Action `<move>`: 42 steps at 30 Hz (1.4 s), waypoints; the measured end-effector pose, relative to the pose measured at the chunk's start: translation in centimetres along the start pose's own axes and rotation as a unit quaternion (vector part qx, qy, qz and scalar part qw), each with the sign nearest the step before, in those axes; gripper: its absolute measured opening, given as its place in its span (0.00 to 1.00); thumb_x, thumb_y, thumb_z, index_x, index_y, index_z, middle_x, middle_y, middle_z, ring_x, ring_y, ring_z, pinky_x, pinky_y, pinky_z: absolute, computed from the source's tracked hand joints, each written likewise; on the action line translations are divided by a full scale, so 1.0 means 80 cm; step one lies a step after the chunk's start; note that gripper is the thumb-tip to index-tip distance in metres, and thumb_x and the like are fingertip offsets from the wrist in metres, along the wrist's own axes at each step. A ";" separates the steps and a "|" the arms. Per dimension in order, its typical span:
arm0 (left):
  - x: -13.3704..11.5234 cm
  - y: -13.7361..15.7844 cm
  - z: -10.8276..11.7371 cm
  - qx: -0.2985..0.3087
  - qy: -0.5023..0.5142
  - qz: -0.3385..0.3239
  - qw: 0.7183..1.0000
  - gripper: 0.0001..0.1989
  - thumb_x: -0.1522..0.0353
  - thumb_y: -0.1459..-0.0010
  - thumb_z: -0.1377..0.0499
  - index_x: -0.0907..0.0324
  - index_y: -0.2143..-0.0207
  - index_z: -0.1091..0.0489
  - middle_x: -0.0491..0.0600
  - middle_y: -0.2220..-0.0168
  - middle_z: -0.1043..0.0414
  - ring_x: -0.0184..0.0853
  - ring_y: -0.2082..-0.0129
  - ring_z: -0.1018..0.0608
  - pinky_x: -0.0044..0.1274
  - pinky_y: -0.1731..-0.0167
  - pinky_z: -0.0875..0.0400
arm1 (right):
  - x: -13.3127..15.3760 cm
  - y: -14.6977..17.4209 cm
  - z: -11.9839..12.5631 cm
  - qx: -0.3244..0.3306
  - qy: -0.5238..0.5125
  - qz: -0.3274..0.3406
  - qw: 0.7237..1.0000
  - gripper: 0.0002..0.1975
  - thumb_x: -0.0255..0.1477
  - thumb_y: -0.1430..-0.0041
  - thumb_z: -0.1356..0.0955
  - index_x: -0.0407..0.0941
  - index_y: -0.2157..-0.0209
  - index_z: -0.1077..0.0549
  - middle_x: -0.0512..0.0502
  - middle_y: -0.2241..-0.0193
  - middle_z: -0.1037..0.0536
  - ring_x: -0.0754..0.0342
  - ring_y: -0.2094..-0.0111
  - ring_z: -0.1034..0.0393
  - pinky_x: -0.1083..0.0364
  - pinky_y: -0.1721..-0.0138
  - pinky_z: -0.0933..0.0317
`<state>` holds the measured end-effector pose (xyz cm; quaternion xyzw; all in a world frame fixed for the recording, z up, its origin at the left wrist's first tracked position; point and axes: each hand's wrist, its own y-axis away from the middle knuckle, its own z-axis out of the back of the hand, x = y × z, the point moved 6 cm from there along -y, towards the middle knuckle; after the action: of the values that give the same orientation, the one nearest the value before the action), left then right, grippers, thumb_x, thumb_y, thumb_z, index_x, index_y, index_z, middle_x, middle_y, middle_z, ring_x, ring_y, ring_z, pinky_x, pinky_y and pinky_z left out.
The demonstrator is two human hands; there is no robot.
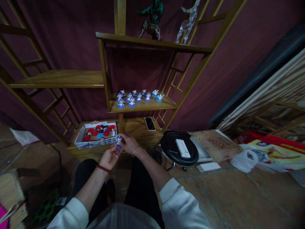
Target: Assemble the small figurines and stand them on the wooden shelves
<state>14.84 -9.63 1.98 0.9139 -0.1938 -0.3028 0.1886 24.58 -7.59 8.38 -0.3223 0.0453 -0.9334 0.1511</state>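
A small purple-and-white toy figurine is between my two hands, in front of the low shelf. My right hand grips it from the right with thumb and fingers. From below left, my left hand has its palm turned up and its fingers closed at the figurine's base. Just left of the hands lies an open white cardboard box with several red, black and blue figurines inside. On the middle shelf, several purple figurines, dark ones with pinkish heads at the back, and two blue-based figurines stand grouped.
A smartphone rests on the lowest shelf. To the right, a black round stool carries a white elongated object. Dark and clear statuettes stand on the upper shelf. A plastic bag and colourful packaging lie at far right.
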 end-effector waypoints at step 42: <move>-0.017 0.006 -0.007 0.007 -0.031 0.021 0.999 0.11 0.76 0.44 0.53 0.66 0.67 0.31 0.54 0.70 0.26 0.34 0.67 0.24 0.31 0.60 0.29 | 0.011 -0.001 0.006 0.021 -0.033 0.085 0.996 0.20 0.24 0.48 0.35 0.51 0.52 0.36 0.51 0.59 0.29 0.57 0.60 0.34 0.58 0.58 0.42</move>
<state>14.08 -9.24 3.28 0.9013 -0.2207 -0.3252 0.1823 24.14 -7.76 9.28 -0.3446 0.0475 -0.9068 0.2382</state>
